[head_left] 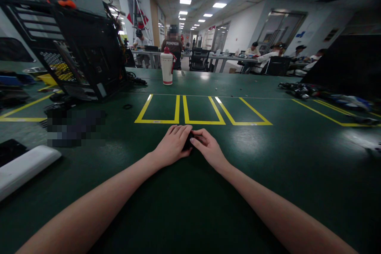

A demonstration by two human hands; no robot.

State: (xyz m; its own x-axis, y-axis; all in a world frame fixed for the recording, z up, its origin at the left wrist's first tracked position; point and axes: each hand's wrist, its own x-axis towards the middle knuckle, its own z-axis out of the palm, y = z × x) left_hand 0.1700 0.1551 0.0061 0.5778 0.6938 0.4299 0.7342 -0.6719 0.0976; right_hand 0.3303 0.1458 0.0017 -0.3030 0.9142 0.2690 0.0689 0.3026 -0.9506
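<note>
Both hands meet over the green table [190, 202], around a small black object [188, 141] that is mostly covered by fingers; its kind cannot be made out. My left hand [175, 145] is closed over its left side, fingers together on top and thumb beneath. From the right, my right hand [210, 149] pinches its edge between thumb and fingers. Just beyond the hands, yellow tape [205, 122] marks several rectangles on the tabletop.
A black computer case [86, 47] stands at the left, behind a pixelated dark patch. A white bottle with a red lid [167, 67] stands farther back. A white elongated object [28, 170] lies at left. Cables [300, 91] are heaped at right. People sit at distant tables.
</note>
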